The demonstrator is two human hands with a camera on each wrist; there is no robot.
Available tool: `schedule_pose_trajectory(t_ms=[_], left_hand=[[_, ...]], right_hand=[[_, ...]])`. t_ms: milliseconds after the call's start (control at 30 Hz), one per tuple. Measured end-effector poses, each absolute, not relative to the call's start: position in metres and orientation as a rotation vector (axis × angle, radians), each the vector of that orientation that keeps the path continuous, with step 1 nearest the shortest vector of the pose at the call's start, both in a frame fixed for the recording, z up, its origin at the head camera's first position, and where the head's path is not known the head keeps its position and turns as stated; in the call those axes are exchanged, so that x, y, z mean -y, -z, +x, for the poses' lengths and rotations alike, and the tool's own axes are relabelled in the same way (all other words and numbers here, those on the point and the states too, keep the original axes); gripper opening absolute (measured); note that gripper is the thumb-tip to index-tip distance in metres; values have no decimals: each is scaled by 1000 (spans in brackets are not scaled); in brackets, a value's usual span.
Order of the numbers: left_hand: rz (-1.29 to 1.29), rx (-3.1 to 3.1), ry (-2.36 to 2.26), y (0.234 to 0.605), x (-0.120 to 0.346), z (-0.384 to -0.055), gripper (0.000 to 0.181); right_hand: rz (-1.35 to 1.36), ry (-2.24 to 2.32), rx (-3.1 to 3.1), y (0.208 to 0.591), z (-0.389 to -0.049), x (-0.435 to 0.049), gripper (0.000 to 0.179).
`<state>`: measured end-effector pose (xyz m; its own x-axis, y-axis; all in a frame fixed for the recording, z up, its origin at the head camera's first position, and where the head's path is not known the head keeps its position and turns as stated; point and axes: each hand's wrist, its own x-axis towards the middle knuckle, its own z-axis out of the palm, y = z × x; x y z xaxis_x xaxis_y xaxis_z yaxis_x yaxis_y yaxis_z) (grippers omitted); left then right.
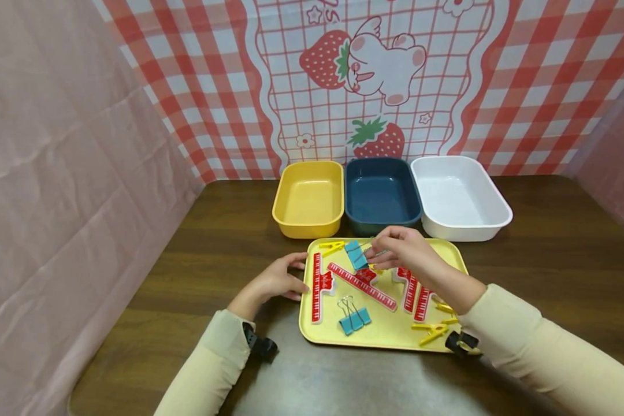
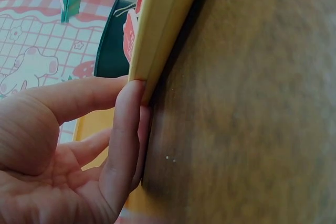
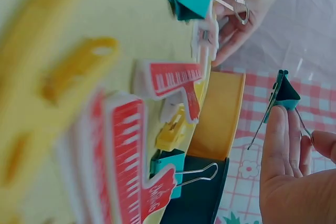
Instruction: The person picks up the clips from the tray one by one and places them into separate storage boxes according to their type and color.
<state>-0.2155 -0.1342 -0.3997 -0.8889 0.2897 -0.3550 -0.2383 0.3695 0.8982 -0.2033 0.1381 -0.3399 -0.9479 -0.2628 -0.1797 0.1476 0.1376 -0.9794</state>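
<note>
My right hand (image 1: 403, 251) pinches a wire handle of a teal binder clip (image 1: 356, 255), which hangs over the back of the tray. In the right wrist view the clip (image 3: 286, 95) is raised, with its wires beside the fingers and thumb. My left hand (image 1: 281, 280) grips the left rim of the yellow tray (image 1: 385, 340), thumb and fingers at its edge. On the tray lie another teal binder clip (image 1: 355, 320), several red piano-keyboard clips (image 1: 363, 286) and several yellow clothespins (image 1: 431, 332). A further teal binder clip (image 3: 170, 169) shows in the right wrist view.
Behind the tray stand a yellow bin (image 1: 312, 228), a dark blue bin (image 1: 382, 219) and a white bin (image 1: 465, 231), side by side. A red-and-white checked cloth (image 1: 223, 86) hangs behind them. The wooden table (image 1: 187, 277) extends to both sides.
</note>
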Motion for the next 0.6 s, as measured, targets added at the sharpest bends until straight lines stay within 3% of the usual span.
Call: schedule_pose_trajectory(t_ms=[600], left_hand=[[34, -2179, -1549, 402, 135, -218, 78]], right_hand=[[120, 2140, -2030, 339, -268, -83, 24]])
